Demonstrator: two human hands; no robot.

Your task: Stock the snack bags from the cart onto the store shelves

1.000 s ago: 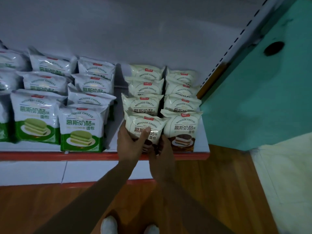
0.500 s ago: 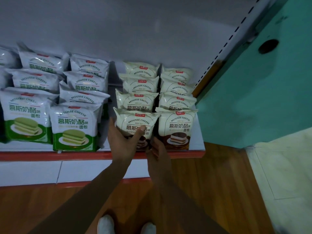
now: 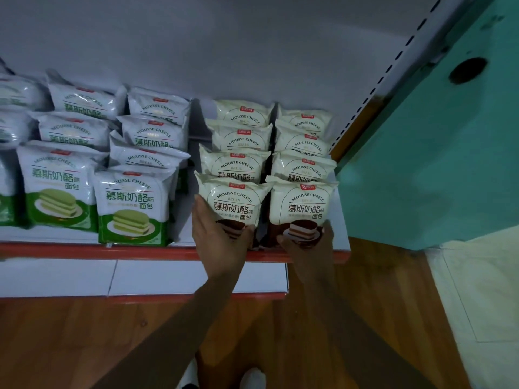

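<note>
Two rows of cream-and-brown snack bags stand on the white shelf with a red front edge. My left hand holds the lower left side of the front left cream bag, fingers curled round its bottom. My right hand cups the bottom of the front right cream bag, thumb on its lower front and fingers by its right corner. Both bags stand upright at the shelf's front. No cart shows in this view.
Green-and-white snack bags fill the shelf to the left in several rows. A teal wall rises at the right past the perforated shelf upright. Wooden floor lies below, with my white shoes at the bottom.
My right hand has shifted right from the front left cream bag to the front right one. My left hand stays on the front left bag, thumb now lower.
</note>
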